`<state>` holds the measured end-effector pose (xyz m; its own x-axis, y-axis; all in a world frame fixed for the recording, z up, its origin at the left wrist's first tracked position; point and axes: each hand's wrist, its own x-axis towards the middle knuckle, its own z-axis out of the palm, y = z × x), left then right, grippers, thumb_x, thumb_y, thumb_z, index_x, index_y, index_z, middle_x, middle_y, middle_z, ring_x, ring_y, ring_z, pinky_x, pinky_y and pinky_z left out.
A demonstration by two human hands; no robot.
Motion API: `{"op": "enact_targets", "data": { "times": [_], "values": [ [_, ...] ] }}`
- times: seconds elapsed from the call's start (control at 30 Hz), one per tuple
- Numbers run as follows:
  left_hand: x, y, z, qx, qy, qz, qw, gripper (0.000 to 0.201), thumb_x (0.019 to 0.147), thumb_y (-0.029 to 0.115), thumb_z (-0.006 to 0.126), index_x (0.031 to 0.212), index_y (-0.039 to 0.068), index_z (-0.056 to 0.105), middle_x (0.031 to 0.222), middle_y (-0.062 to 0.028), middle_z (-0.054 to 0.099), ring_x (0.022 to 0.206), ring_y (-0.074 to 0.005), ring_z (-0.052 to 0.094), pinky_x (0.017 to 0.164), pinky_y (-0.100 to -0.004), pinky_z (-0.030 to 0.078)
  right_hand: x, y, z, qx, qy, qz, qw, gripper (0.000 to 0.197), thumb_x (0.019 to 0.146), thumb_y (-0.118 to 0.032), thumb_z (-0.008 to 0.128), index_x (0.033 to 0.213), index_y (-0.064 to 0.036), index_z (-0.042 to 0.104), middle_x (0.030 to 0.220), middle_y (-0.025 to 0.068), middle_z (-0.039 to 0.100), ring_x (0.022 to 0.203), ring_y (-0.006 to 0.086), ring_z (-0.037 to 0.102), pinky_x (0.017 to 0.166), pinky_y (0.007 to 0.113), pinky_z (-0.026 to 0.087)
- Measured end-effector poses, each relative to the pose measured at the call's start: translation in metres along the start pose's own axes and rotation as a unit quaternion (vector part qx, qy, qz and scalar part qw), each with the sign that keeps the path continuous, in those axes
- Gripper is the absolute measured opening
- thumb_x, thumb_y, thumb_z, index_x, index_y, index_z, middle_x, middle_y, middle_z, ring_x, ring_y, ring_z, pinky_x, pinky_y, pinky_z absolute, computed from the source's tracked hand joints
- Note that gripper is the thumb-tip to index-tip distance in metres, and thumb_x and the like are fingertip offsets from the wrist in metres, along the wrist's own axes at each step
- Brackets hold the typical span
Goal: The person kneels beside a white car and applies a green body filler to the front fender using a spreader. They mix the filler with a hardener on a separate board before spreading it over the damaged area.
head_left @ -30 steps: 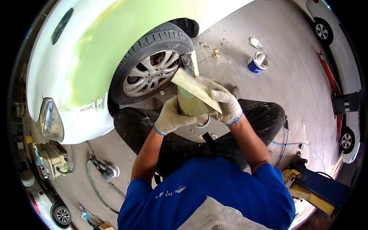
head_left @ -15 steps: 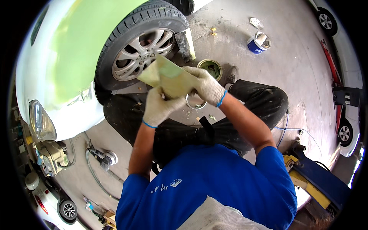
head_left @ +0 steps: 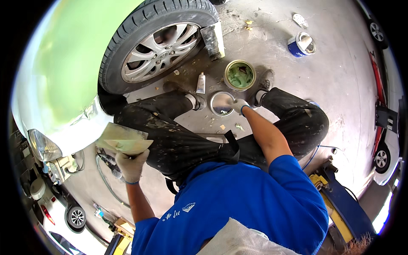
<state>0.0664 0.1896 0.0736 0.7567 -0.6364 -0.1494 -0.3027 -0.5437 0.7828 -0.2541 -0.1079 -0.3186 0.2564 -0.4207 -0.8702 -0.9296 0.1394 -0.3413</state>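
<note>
My left hand, in a white knit glove, is closed around two flat putty spreaders smeared with pale green, held out beside my left knee. Between my feet, my gloved right hand pinches the right edge of a round metal can lid. Its fingertips are partly hidden at the rim. Just beyond it stands an open can of green putty. A white tube lies to the left of that can.
A car wheel and a green-patched white fender stand at the left. A long sanding block leans by the tire. Farther right is a blue-and-white can. A hose runs along the floor at the left.
My hands have parted. The left has carried both spreaders down and left, and the right has let go of them and reached to the lid on the floor. The view has shifted slightly.
</note>
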Motion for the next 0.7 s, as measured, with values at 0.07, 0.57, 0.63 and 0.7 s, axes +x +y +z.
{"op": "enact_targets", "data": {
  "times": [0.07,0.57,0.63,0.7],
  "values": [
    [-0.008,-0.027,0.015,-0.011,0.034,-0.003,0.999,0.028,0.068,0.008,0.089,0.09,-0.002,0.075,0.084,-0.0052,0.074,0.073,-0.0107,0.067,0.068,-0.0271,0.054,0.007,0.006,0.01,-0.039,0.046,-0.011,0.998,0.065,0.083,-0.05,0.07,0.127,-0.0023,0.065,0.115,0.0212,0.072,0.101,0.0327,0.072,0.084,0.043,0.057],
    [0.006,-0.052,0.017,0.082,0.085,0.03,0.993,0.042,0.069,0.015,0.088,0.102,-0.003,0.069,0.09,-0.0054,0.071,0.075,-0.0113,0.064,0.07,-0.0279,0.053,0.045,0.02,0.064,0.161,0.064,0.104,0.979,0.059,0.076,-0.036,0.076,0.121,0.0006,0.065,0.105,0.0202,0.071,0.093,0.0287,0.072,0.073,0.04,0.058],
    [0.006,-0.052,0.018,0.072,0.093,0.035,0.992,0.042,0.069,0.016,0.089,0.101,-0.003,0.07,0.088,-0.0047,0.071,0.075,-0.0113,0.064,0.069,-0.0278,0.053,0.037,0.012,0.051,0.155,0.002,0.095,0.983,0.042,0.078,-0.032,0.075,0.109,-0.0035,0.073,0.091,0.0146,0.074,0.084,0.0236,0.072,0.06,0.039,0.057],
    [0.006,-0.05,0.022,0.069,0.106,0.02,0.992,0.042,0.065,0.019,0.091,0.096,-0.003,0.072,0.087,-0.0077,0.073,0.075,-0.0146,0.067,0.07,-0.0305,0.055,0.023,0.0,0.039,0.098,0.048,0.038,0.993,0.043,0.077,-0.033,0.073,0.109,-0.0048,0.075,0.1,0.0181,0.074,0.094,0.0308,0.071,0.076,0.041,0.055]
  ]
}}
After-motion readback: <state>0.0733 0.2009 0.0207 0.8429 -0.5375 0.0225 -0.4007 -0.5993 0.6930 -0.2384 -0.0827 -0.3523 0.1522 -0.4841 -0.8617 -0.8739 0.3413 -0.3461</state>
